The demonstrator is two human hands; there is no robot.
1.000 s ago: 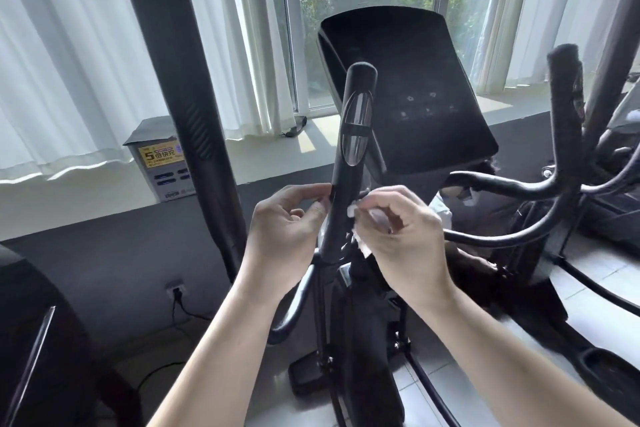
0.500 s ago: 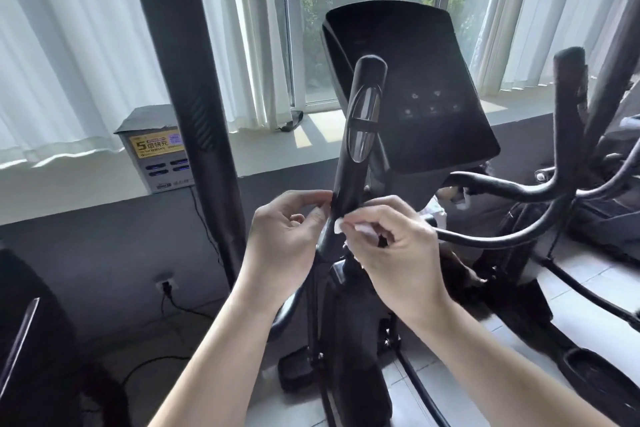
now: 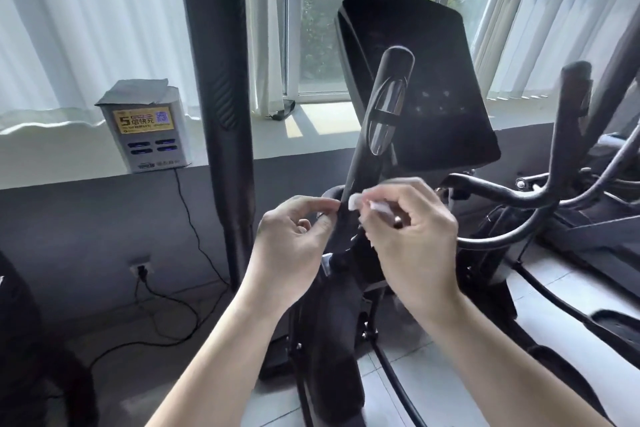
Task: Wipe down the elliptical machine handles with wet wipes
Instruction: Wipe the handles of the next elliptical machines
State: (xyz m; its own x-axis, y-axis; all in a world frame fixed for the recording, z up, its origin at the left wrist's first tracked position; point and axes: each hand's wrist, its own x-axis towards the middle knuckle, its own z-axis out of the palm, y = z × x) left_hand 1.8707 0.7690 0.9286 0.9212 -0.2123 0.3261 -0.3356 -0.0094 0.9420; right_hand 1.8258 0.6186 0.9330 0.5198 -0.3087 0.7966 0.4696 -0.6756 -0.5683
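While the right hand [image 3: 415,236] pinches a mostly hidden wet wipe [image 3: 355,201] against the handle [image 3: 375,156], the left hand [image 3: 291,250] curls alongside, its grip indiscernible.

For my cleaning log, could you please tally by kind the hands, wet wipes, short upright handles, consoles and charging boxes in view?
Hands: 2, left hand, right hand
Wet wipes: 1, wet wipe
Short upright handles: 2, near handle, far handle
Consoles: 1, console
Charging boxes: 1, charging box
Total: 7
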